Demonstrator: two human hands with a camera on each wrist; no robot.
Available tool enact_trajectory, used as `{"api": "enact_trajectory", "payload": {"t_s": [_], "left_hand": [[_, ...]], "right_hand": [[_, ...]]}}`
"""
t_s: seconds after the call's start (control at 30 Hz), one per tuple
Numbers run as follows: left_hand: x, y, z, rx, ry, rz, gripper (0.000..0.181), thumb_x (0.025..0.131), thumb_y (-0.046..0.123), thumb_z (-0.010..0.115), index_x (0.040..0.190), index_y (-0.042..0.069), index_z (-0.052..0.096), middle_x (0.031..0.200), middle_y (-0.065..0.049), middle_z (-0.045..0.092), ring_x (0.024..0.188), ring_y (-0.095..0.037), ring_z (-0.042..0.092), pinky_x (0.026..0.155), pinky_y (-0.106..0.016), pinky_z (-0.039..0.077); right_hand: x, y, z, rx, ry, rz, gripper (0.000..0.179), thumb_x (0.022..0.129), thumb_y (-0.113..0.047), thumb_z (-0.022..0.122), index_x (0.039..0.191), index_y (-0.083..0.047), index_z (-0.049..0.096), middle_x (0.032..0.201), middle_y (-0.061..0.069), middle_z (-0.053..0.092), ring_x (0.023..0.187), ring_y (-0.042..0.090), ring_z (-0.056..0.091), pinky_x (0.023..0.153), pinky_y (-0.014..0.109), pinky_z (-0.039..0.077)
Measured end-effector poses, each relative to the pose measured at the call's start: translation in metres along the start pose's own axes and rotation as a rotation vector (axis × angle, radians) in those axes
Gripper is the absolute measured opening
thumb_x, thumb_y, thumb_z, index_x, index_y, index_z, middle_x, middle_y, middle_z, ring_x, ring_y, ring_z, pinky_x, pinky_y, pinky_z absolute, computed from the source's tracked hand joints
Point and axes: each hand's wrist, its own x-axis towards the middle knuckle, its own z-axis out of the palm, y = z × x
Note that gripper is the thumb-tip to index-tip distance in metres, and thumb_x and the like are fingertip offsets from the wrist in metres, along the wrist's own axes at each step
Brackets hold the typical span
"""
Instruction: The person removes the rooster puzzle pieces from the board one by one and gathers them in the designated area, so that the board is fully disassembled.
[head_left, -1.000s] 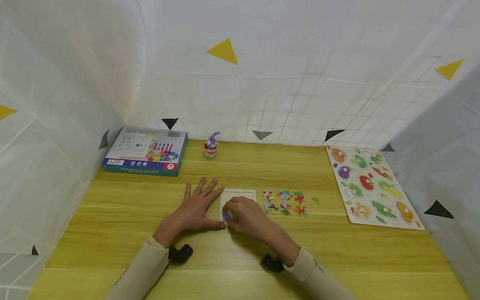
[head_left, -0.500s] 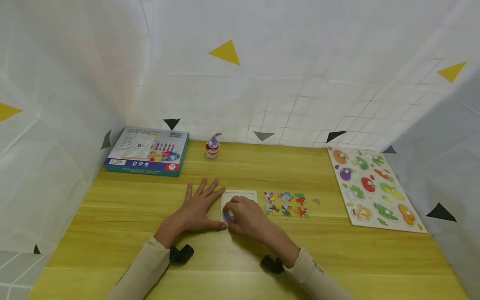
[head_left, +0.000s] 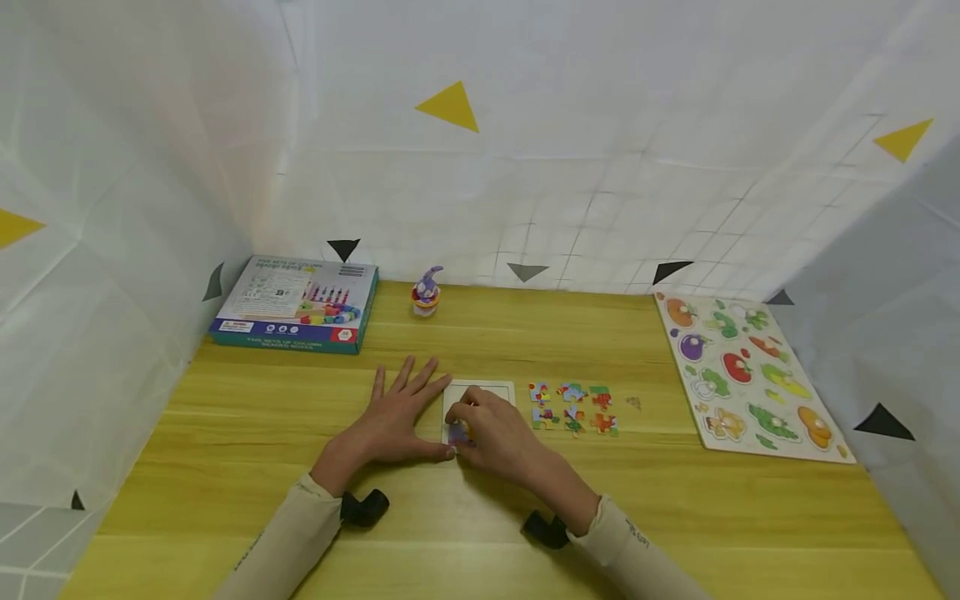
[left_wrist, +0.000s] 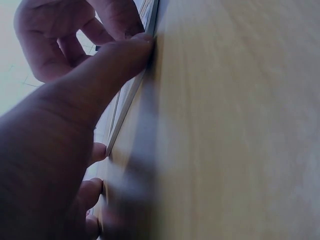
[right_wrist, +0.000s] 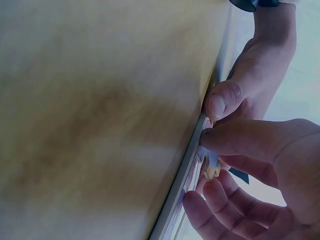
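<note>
My left hand (head_left: 396,423) lies spread at the left side of a small pale puzzle tray (head_left: 489,385), its thumb at the near left corner and index fingertip at the far left one. In the left wrist view, the thumb (left_wrist: 122,57) presses against the tray's edge. My right hand (head_left: 501,435) reaches over the tray and pinches a blue and yellow jigsaw piece (right_wrist: 211,160) in its near left corner. Right of the tray, several colourful jigsaw pieces (head_left: 572,392) lie in two rows. The right hand hides much of the tray.
A flat boxed bead set (head_left: 296,300) is at the back left, with a purple-topped figurine (head_left: 425,292) beside it. On the right lies a wooden vegetable peg board (head_left: 750,375). White sheeting (head_left: 570,100) rises behind the wooden table (head_left: 450,533).
My right fingers have shifted slightly over the jigsaw piece, leaving more of it showing. My left hand keeps its place on the tray. The head view has drifted a little.
</note>
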Motion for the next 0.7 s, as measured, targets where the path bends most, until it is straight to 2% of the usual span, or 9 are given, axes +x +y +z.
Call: {"api": "enact_trajectory", "payload": {"t_s": [0.33, 0.7], "left_hand": [[0.0000, 0.0004, 0.0010, -0.005, 0.006, 0.002, 0.107, 0.077, 0.075, 0.068, 0.160, 0.021, 0.027, 0.167, -0.006, 0.008, 0.151, -0.037, -0.003, 0.110, -0.071, -0.009], [-0.0001, -0.0007, 0.0015, 0.005, 0.013, 0.006, 0.107, 0.077, 0.077, 0.065, 0.160, 0.021, 0.027, 0.167, -0.007, 0.008, 0.151, -0.038, -0.003, 0.110, -0.071, -0.009]], "right_hand": [[-0.0009, 0.0012, 0.0008, -0.018, 0.004, -0.009, 0.026, 0.077, -0.017, 0.086, 0.099, -0.012, 0.072, 0.096, 0.001, 0.059, 0.078, 0.012, 0.055, 0.064, 0.025, 0.049], [-0.0005, 0.0040, -0.0007, 0.004, -0.003, -0.004, 0.029, 0.079, -0.022, 0.086, 0.101, -0.009, 0.072, 0.095, 0.001, 0.059, 0.075, 0.010, 0.053, 0.065, 0.025, 0.048]]}}
